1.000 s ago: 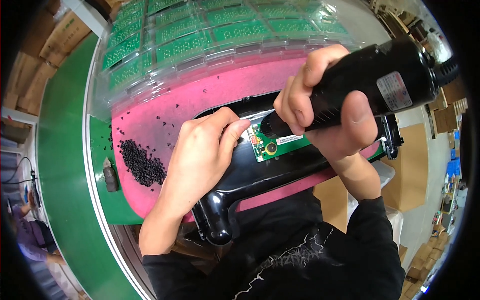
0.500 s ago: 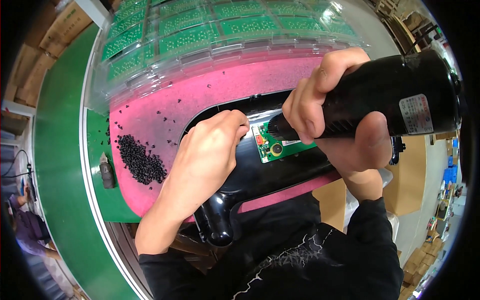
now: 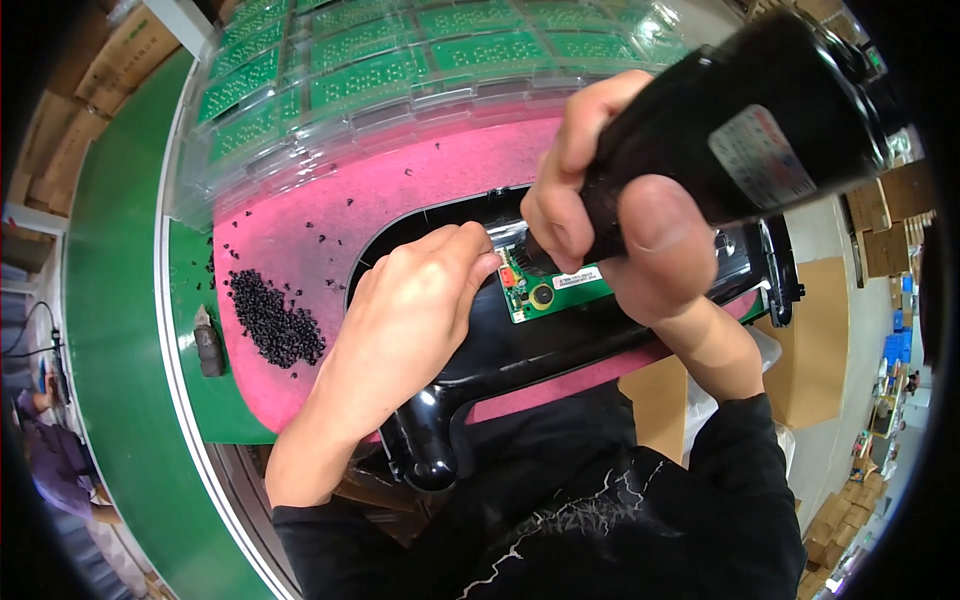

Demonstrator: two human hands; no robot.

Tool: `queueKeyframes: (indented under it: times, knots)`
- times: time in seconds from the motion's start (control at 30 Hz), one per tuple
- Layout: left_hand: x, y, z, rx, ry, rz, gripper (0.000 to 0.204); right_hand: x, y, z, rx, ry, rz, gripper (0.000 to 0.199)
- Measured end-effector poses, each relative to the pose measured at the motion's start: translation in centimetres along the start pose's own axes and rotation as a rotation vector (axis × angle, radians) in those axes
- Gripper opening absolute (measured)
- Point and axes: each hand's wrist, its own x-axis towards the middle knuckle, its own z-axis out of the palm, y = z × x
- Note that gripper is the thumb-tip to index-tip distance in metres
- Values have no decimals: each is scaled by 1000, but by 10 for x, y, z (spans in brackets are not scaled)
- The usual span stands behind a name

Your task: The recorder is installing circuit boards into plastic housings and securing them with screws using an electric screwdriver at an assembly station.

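My right hand (image 3: 620, 200) is wrapped round a black electric screwdriver (image 3: 680, 140) with a silvery label. Its ribbed nose points down at the upper left part of a green circuit board (image 3: 560, 293); the bit itself is hidden. The board carries a red part and a round component, and lies inside a glossy black plastic housing (image 3: 490, 350). Beside the board's left edge, my left hand (image 3: 425, 290) has thumb and fingertips pinched together over the housing. Whatever is between those fingertips, if anything, is too small to make out.
A pink mat (image 3: 290, 220) lies under the housing, with a heap of small black screws (image 3: 275, 320) on its left. Clear trays of green circuit boards (image 3: 380, 75) stand behind. A dark tool (image 3: 209, 343) lies at the left. Cardboard boxes (image 3: 810, 340) are at the right.
The screwdriver and my right hand have moved left and tipped, its rear end now higher. The nose has shifted toward the board's upper left corner. My left hand remains pinched in nearly the same place.
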Motion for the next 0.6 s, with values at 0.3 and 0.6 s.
queueKeyframes:
  times: [0.3,0.6]
  knots:
    - [1,3,-6,-117,-100,-108,14,-6,2,6,23,56,-18,52]
    - [4,3,-5,-155,-83,85,13,-23,-35,-9,336,9,-189,56]
